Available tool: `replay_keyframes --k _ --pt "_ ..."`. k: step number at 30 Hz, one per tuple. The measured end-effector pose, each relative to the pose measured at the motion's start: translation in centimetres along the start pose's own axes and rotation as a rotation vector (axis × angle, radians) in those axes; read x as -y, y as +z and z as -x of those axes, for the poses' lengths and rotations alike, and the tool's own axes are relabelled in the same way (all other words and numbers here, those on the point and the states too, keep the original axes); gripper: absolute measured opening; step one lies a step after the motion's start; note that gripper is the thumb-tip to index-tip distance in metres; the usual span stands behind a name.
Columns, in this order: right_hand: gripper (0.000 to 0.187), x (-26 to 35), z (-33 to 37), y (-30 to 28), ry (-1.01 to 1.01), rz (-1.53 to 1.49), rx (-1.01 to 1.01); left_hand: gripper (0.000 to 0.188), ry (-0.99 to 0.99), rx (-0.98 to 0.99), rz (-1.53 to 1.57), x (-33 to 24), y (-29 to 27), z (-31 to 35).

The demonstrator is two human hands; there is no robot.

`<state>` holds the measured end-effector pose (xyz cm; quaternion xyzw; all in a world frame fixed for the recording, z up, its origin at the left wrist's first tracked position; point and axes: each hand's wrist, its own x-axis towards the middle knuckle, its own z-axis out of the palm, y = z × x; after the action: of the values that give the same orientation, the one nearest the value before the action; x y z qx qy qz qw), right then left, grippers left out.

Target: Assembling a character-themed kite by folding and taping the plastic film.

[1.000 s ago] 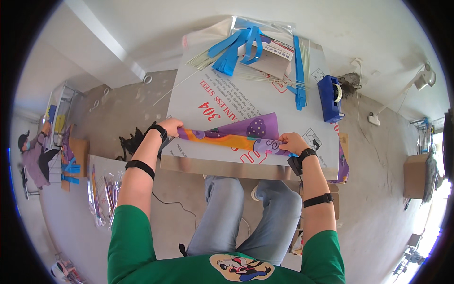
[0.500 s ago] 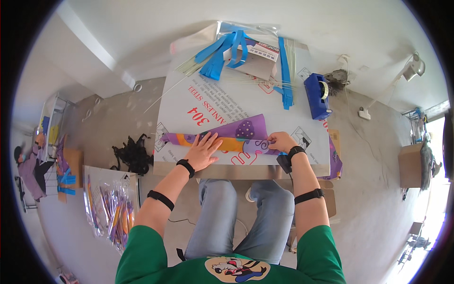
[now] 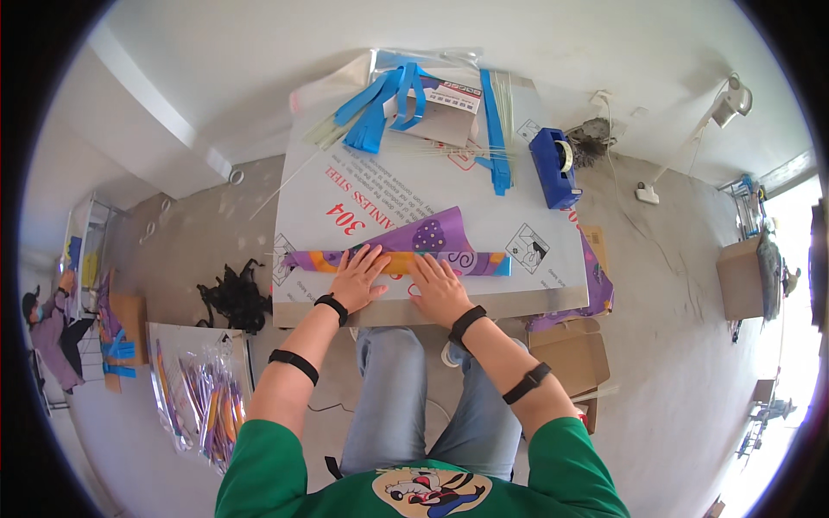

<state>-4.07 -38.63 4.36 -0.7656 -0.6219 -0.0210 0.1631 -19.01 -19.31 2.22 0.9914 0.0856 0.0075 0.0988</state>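
Note:
A purple patterned sheet (image 3: 429, 235), with yellow and orange parts, lies near the front of the table. Its near edge is rolled into a long narrow tube, while a purple flap stays flat behind it. On the left part of the roll rests my left hand (image 3: 356, 281), palm down with fingers stretched out. My right hand (image 3: 440, 289) lies close beside it on the middle of the roll, its fingers also extended and flat. The right end of the tube shows orange and blue. Whatever is inside the roll is hidden.
Blue ribbon strips (image 3: 367, 129), thin pale sticks (image 3: 509, 112) and a small box (image 3: 445, 125) lie at the table's back. A blue tape dispenser (image 3: 553, 168) stands at the right edge. Wrapped colourful pieces (image 3: 207, 393) sit low at left. Another person (image 3: 56, 341) is far left.
My right hand has left the sheet's right end and moved left, beside my left hand. The near edge is now a straighter, narrower roll. The view has shifted slightly.

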Motion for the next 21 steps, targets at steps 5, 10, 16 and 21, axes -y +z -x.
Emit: replay_keyframes --k 5,10,16,21 --pt "0.057 -3.8 1.8 0.0 0.128 0.125 0.058 0.047 0.035 -0.192 -0.02 0.4 0.6 -1.0" --pt "0.034 -7.6 2.7 -1.6 0.106 0.145 0.095 0.029 0.04 -0.29 -0.016 2.5 0.2 -1.1" --pt "0.009 -9.7 3.0 -3.1 0.212 -0.036 0.222 0.011 -0.054 -0.029 0.117 4.4 -2.0 -0.3" --pt "0.017 -10.7 0.6 -4.0 0.374 -0.212 0.384 0.033 -0.254 0.312 0.226 9.8 -4.1 2.0"
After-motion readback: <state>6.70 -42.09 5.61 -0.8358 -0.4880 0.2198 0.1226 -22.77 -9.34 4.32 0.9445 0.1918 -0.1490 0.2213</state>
